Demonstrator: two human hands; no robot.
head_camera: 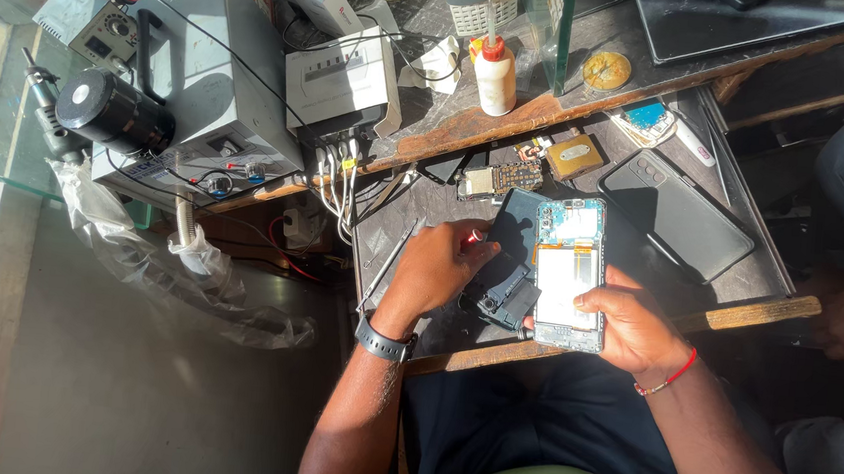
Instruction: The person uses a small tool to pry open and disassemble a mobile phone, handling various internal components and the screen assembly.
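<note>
Right hand (626, 328) fingers gripping opened phone (570, 274); left hand (440, 264) fingers pinching red-tipped tool (473, 237), worktable (740, 277)

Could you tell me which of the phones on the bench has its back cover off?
The phone held in the right hand: its insides show. The black phone beside it is closed.

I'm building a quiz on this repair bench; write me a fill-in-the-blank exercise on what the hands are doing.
1. The right hand holds an opened phone with its back cover ____.
2. The left hand grips a tool with a ____ tip.
3. The left wrist wears a dark ____.
4. A white squeeze bottle stands on the ____ shelf behind the phone.

Missing words: off; red; watch; wooden
</note>
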